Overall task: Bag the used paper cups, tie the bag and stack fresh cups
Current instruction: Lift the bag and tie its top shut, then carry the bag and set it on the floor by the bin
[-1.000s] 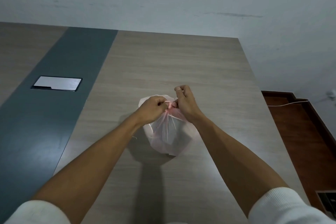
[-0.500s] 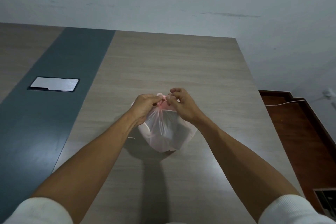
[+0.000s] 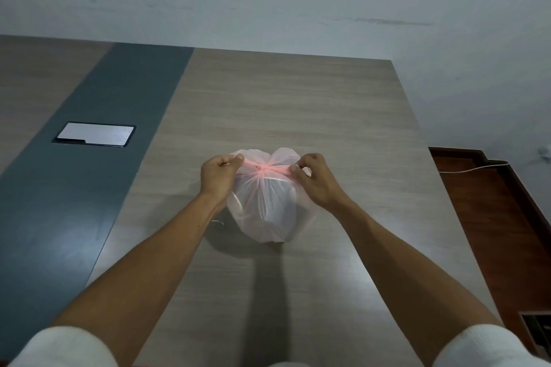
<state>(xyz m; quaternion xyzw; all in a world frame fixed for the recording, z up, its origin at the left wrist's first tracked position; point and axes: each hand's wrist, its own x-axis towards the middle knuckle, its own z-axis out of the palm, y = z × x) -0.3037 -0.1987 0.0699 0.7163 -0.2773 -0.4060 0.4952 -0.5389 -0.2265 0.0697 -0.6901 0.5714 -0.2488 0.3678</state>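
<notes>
A pale pink translucent plastic bag (image 3: 268, 211) stands on the wooden table (image 3: 298, 98), with white cup shapes dimly showing through it. Its top is gathered into a knot (image 3: 262, 169) between two stretched handle ends. My left hand (image 3: 217, 177) grips the left end and my right hand (image 3: 313, 180) grips the right end, held apart on either side of the knot. No fresh cups are in view.
A dark grey strip (image 3: 89, 188) runs down the table on the left, with a silver cable hatch (image 3: 95, 134) set into it. The table's right edge drops to a brown floor (image 3: 492, 217) crossed by a white cable (image 3: 471, 170). A wall stands behind.
My hands were together at the bag's top; they have now moved apart sideways, stretching the two handle ends and drawing the knot tight.
</notes>
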